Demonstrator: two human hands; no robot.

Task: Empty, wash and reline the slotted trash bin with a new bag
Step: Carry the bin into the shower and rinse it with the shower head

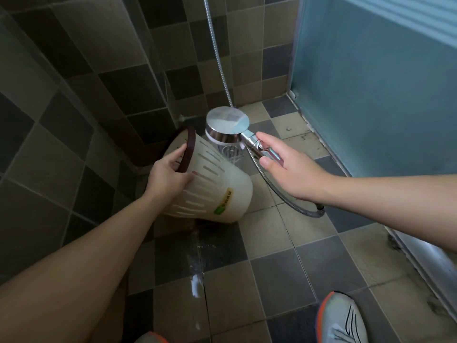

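Tiled floor (272,256): one bin (217,184), one showerhead (227,127), two hands (170,177) (294,169).

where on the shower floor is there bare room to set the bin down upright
The widest bare tiles lie in the middle foreground, between the tipped bin, the looped hose and the shoe. Another free strip runs along the frosted door, past the right hand. It is crowded in the corner, where the left hand, bin and shower head meet.

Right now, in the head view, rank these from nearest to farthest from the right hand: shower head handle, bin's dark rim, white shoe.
1. Shower head handle: under the right hand's fingers.
2. Bin's dark rim: leftward, gripped by the left hand.
3. White shoe: bottom right, on the floor.
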